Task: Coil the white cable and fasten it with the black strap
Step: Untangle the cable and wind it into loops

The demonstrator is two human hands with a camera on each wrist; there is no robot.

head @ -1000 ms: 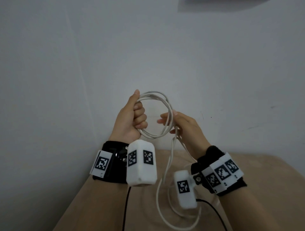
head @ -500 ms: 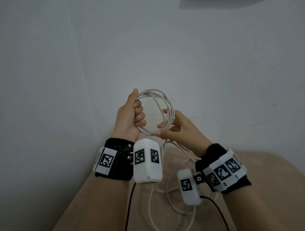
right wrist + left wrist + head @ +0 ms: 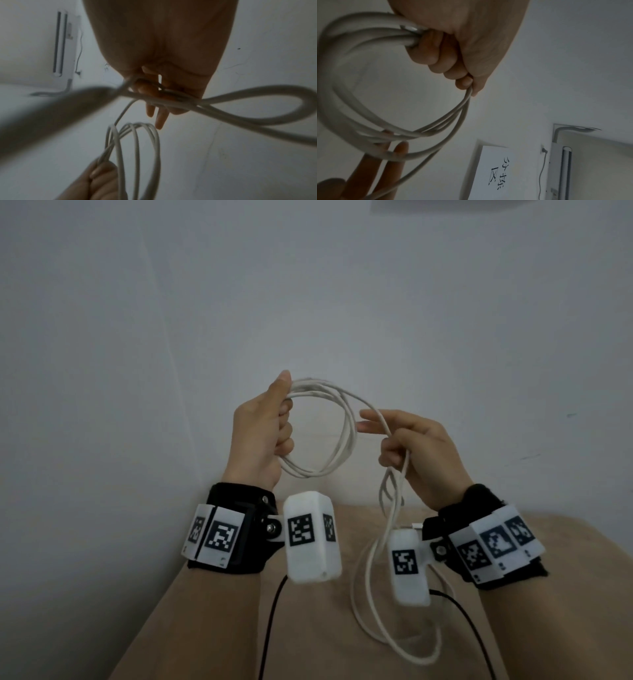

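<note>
My left hand grips a coil of white cable made of several loops, held up in front of the wall. In the left wrist view the loops run out of my left fist. A strand leads from the coil to my right hand, which holds the cable in its curled fingers, two fingers pointing left. The loose rest of the cable hangs down from that hand onto the beige table. No black strap shows in any view.
A grey-white wall stands close behind the hands. Black wires run from the wrist cameras down over the table. A paper sign with handwriting hangs on the wall.
My right hand has moved right, away from the coil, drawing a strand of cable out with it. The left hand keeps its grip on the loops.
</note>
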